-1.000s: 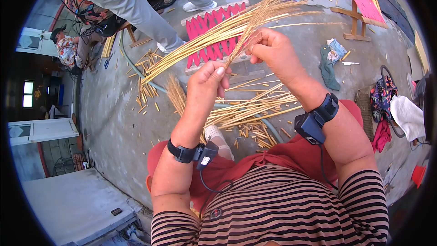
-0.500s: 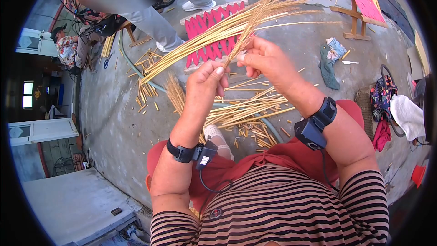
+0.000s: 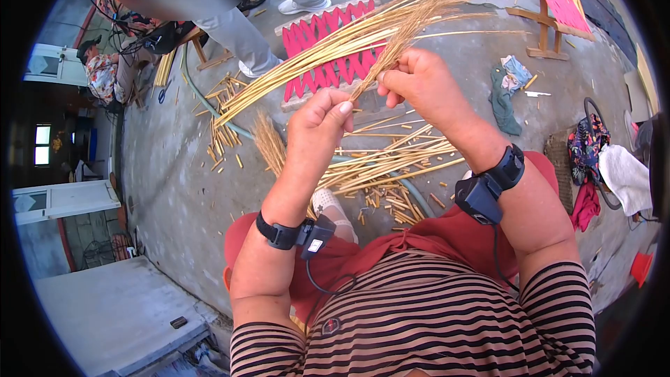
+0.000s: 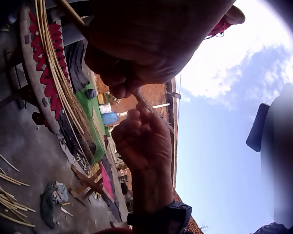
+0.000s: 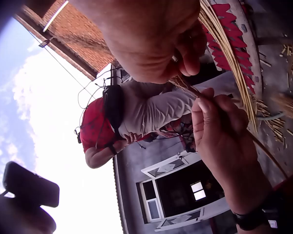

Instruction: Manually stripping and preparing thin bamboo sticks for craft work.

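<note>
A dry, feathery broomcorn plume (image 3: 412, 28) slants up and away between my hands. My left hand (image 3: 315, 122) grips its lower end, thumb laid along the stalk. Fingers curled, my right hand (image 3: 424, 84) pinches the plume a little further up. Below my left hand the thin stalk (image 5: 267, 155) runs out in the right wrist view. From the left wrist, my right hand (image 4: 144, 144) shows bent fingers at the plume. Ahead, a bundle of long straw-coloured stalks (image 3: 300, 72) lies across a low rack laced with red strips (image 3: 307, 40).
Loose long stalks (image 3: 398, 160) and short cut pieces (image 3: 398, 208) lie on the concrete before my knees. Another plume (image 3: 268, 141) lies by my left forearm. A hose (image 3: 197, 92) crosses the floor. A person in grey trousers (image 3: 234, 38) stands ahead left; cloths (image 3: 504, 101) lie right.
My right hand first moved down toward my left hand, then back up and away along the plume. The plume's tip has swung right. My left hand keeps its grip, almost unmoved.
</note>
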The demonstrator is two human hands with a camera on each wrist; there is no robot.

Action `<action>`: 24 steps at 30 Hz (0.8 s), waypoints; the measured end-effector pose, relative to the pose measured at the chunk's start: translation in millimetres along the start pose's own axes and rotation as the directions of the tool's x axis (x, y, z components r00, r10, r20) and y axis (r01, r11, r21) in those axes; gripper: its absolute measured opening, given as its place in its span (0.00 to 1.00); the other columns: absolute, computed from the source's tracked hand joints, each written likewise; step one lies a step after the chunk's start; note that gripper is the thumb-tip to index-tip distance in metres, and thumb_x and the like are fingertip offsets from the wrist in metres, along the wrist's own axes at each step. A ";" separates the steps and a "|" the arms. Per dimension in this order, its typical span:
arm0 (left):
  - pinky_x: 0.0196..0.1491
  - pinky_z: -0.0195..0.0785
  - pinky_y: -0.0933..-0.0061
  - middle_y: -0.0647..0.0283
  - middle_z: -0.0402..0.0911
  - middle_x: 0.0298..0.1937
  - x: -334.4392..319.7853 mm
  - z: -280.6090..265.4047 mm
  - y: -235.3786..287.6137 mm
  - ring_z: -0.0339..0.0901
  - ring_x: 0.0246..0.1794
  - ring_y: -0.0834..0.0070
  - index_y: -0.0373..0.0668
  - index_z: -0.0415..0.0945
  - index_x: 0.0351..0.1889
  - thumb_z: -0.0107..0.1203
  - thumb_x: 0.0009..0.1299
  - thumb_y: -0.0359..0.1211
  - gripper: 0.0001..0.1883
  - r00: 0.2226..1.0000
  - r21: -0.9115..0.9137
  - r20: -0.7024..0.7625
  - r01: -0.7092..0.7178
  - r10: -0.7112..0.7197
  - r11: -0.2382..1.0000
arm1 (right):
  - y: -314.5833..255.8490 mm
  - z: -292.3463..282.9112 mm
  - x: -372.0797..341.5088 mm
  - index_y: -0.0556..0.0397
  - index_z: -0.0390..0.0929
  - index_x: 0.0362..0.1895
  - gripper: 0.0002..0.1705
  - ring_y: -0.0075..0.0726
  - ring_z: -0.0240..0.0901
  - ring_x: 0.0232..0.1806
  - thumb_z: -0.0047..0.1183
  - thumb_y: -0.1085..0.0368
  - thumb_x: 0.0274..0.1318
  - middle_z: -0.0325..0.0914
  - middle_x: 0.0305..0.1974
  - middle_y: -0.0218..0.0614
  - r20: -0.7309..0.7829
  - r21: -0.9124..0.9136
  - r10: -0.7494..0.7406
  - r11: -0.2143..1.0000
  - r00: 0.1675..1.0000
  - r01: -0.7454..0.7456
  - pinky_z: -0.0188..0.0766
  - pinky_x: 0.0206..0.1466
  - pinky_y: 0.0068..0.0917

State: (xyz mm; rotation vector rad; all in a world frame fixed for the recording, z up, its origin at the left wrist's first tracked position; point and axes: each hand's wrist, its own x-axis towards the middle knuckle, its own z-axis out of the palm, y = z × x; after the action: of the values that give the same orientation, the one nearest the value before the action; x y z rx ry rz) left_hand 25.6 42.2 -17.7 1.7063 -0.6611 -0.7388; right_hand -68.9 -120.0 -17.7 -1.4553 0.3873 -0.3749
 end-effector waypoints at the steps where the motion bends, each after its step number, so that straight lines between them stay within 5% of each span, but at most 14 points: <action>1: 0.24 0.55 0.85 0.73 0.71 0.21 -0.4 0.1 1.4 0.61 0.20 0.89 0.41 0.74 0.35 0.48 0.68 0.30 0.05 1.000 0.011 -0.002 -0.009 0.009 1.000 | 0.9 -1.3 1.8 0.61 0.75 0.30 0.07 0.21 0.69 0.19 0.49 0.70 0.48 0.76 0.23 0.32 -0.002 0.003 -0.004 1.000 1.000 0.004 0.67 0.23 0.19; 11: 0.27 0.56 0.85 0.74 0.68 0.21 1.2 -4.3 10.1 0.63 0.22 0.88 0.40 0.74 0.35 0.47 0.68 0.28 0.05 0.998 0.054 -0.023 -0.061 0.063 0.997 | -2.5 -13.1 7.2 0.57 0.75 0.29 0.06 0.18 0.68 0.19 0.49 0.68 0.48 0.75 0.23 0.30 -0.086 0.043 -0.014 0.999 0.996 0.018 0.66 0.23 0.17; 18: 0.22 0.56 0.87 0.72 0.72 0.22 2.5 -22.5 3.7 0.63 0.20 0.90 0.40 0.74 0.37 0.49 0.68 0.28 0.04 0.952 0.012 -0.238 -0.194 0.191 0.981 | 0.3 -32.6 13.6 0.51 0.74 0.28 0.09 0.15 0.65 0.20 0.51 0.60 0.57 0.73 0.23 0.27 -0.240 0.242 -0.194 0.937 0.951 0.252 0.65 0.26 0.17; 21: 0.23 0.59 0.88 0.72 0.74 0.25 2.3 -19.7 1.3 0.66 0.21 0.89 0.39 0.75 0.37 0.53 0.66 0.28 0.04 0.959 0.036 -0.177 -0.218 0.221 0.975 | -1.6 -22.9 15.2 0.60 0.68 0.49 0.25 0.20 0.70 0.24 0.57 0.55 0.53 0.76 0.27 0.28 0.108 0.185 0.060 0.979 0.992 -0.079 0.67 0.26 0.16; 24: 0.24 0.60 0.88 0.71 0.76 0.26 1.8 -4.7 -4.6 0.68 0.23 0.89 0.39 0.75 0.37 0.55 0.64 0.28 0.05 0.971 0.103 -0.116 -0.197 0.208 0.975 | 2.3 -6.4 7.2 0.58 0.75 0.33 0.14 0.19 0.66 0.18 0.56 0.58 0.53 0.74 0.21 0.30 0.138 0.080 0.058 0.994 0.989 -0.070 0.66 0.23 0.17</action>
State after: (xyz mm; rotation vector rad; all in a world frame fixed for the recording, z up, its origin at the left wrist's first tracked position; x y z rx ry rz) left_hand 30.6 44.9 -21.4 1.7221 -0.7767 -0.4590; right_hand -65.6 -128.9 -20.7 -1.3732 0.3047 -0.2364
